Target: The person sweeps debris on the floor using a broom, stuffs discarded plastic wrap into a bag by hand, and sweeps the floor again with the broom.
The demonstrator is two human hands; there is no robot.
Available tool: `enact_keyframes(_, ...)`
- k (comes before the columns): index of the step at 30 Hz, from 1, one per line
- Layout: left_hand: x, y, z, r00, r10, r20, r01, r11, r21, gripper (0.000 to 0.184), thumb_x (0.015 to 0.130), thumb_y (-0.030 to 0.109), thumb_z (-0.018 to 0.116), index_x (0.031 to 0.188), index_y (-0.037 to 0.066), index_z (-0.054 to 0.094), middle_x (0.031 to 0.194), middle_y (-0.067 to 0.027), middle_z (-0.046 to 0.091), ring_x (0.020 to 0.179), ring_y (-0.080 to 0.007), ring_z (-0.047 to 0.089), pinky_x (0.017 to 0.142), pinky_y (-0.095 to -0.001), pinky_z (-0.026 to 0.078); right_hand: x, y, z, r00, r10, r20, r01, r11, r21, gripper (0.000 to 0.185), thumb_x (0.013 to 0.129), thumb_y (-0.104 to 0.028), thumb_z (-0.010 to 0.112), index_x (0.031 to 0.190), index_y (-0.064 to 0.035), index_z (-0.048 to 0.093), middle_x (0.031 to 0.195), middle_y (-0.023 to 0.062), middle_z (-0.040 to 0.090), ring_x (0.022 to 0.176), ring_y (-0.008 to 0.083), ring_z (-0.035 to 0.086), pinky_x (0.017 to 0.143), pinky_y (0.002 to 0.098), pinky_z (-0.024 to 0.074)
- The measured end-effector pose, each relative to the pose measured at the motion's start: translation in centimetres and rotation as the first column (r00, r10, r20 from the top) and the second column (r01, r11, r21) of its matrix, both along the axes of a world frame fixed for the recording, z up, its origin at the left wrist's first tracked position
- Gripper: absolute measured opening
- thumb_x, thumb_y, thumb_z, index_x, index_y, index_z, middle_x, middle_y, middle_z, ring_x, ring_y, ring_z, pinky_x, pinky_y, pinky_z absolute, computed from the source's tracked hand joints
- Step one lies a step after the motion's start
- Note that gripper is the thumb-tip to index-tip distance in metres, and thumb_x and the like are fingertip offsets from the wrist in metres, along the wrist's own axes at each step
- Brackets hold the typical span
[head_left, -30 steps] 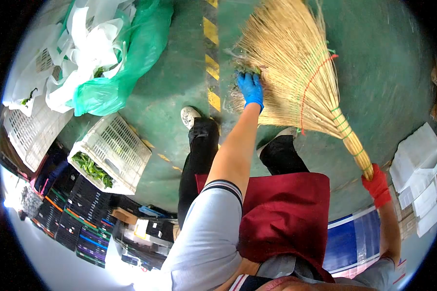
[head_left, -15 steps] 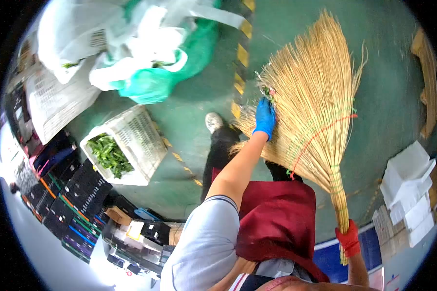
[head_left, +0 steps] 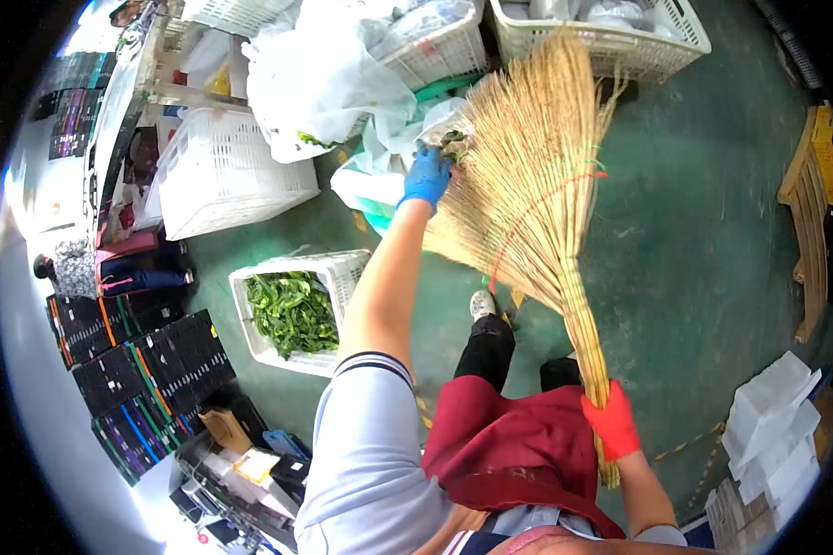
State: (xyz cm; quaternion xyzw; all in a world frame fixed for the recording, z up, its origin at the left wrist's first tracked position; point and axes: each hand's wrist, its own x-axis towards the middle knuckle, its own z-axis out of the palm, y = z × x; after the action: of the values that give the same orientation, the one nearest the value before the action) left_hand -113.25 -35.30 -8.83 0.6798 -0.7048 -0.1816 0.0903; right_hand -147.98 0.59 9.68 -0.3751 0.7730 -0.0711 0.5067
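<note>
My right hand, in a red glove, is closed round the handle of a large straw broom. The broom is lifted off the floor, its wide bristles pointing away from me. My left hand, in a blue glove, reaches to the bristles' left edge. Its fingers are closed at a small clump of leaf scraps against the straw; the fingertips are partly hidden. Just beyond that hand lies a white and green plastic bag on the floor.
A white crate of green leafy vegetables stands left of my legs. Further white crates and a bagged one stand ahead. Another crate is beyond the broom. A person is at far left; a wooden pallet lies right.
I have moved toward the bags and crates with the broom. My left hand, with the scraps at its fingers, is now beside the white and green bag. My right hand keeps its hold on the handle.
</note>
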Motion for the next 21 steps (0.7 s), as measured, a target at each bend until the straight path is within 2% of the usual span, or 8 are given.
enact_keyframes(2,2.4,-0.8,1.6,0.977,0.093,0.193,-0.116,0.987,0.111,0.043,0.082,0.031,0.049,0.119,0.011,0.042,0.138,-0.0213,0.021,0.104,-0.0418,0.048,0.085,-0.0459,0.042,2.3,-0.2,-2.0,1.0,-0.018,-0.012,0.018,1.0,-0.001,0.036,0.068,-0.024,0.069,0.088,-0.0002,0.051,0.077,0.0156,0.061,0.07,0.0268,0.061,0.061,0.0381,0.0474)
enact_keyframes(7,6.9,3.2,1.8,0.991,0.13,0.029,-0.132,0.987,0.09,0.034,0.08,0.02,0.049,0.112,0.009,0.047,0.136,-0.0243,0.022,0.092,-0.041,0.055,0.076,-0.0467,0.045,2.8,2.2,-3.3,0.989,-0.06,0.137,0.067,0.996,-0.05,0.027,0.074,-0.014,0.064,0.091,-0.0007,0.048,0.068,0.0071,0.056,0.051,0.0138,0.055,0.046,0.0284,0.0443)
enact_keyframes(10,7.6,6.8,2.1,0.976,0.214,-0.033,-0.209,0.971,0.114,0.035,0.081,0.018,0.051,0.114,0.006,0.045,0.135,-0.0238,0.026,0.096,-0.0443,0.05,0.078,-0.0449,0.045,2.9,0.6,-0.4,0.889,-0.281,0.36,0.233,0.957,0.172,0.031,0.072,-0.021,0.068,0.088,-0.0013,0.051,0.07,0.0084,0.059,0.059,0.0173,0.059,0.051,0.0319,0.046)
enact_keyframes(13,7.7,9.5,1.7,0.958,0.286,-0.013,-0.285,0.956,0.068,0.036,0.081,0.017,0.05,0.115,0.007,0.045,0.134,-0.0224,0.028,0.097,-0.0423,0.051,0.079,-0.0441,0.044,2.3,0.3,-1.0,0.941,-0.224,0.255,0.197,0.972,0.127,0.028,0.074,-0.019,0.066,0.088,-0.0015,0.05,0.07,0.0052,0.057,0.055,0.0137,0.056,0.047,0.0294,0.0442)
enact_keyframes(17,8.6,10.3,0.9,0.961,0.151,0.231,-0.152,0.988,-0.014,0.037,0.082,0.022,0.048,0.117,0.01,0.047,0.135,-0.0176,0.032,0.107,-0.0335,0.048,0.081,-0.0445,0.043,2.3,-0.3,-0.3,0.901,-0.266,0.342,0.209,0.958,0.195,0.029,0.073,-0.02,0.067,0.089,-0.0022,0.05,0.072,0.0065,0.058,0.058,0.0132,0.056,0.051,0.0298,0.0452)
enact_keyframes(18,9.0,10.2,-0.1,0.971,0.144,0.189,-0.15,0.989,0.016,0.036,0.082,0.025,0.047,0.116,0.011,0.05,0.13,-0.0144,0.04,0.115,-0.0301,0.042,0.087,-0.0445,0.038,1.9,-0.1,-0.6,0.901,-0.27,0.339,0.211,0.957,0.2,0.03,0.072,-0.021,0.067,0.089,-0.0024,0.051,0.073,0.0071,0.058,0.059,0.0141,0.056,0.052,0.0305,0.0457)
enact_keyframes(19,8.7,10.7,-0.2,0.939,0.073,0.337,-0.035,0.992,-0.119,0.031,0.081,0.021,0.051,0.111,0.012,0.053,0.12,-0.0133,0.049,0.105,-0.0349,0.048,0.083,-0.0428,0.042,1.3,0.5,-0.7,0.903,-0.278,0.329,0.215,0.953,0.215,0.032,0.072,-0.022,0.068,0.09,-0.0025,0.051,0.073,0.0077,0.059,0.06,0.0149,0.057,0.054,0.0312,0.0462)
enact_keyframes(21,7.0,11.7,1.7,0.936,0.067,0.345,-0.056,0.998,-0.041,0.036,0.082,0.024,0.047,0.115,0.009,0.05,0.126,-0.0154,0.044,0.114,-0.0324,0.043,0.087,-0.0439,0.038,-1.2,4.3,-2.9,0.995,-0.056,0.084,0.049,0.995,0.087,0.039,0.069,-0.028,0.069,0.093,-0.0028,0.052,0.077,0.0101,0.06,0.061,0.0215,0.058,0.059,0.0354,0.0468)
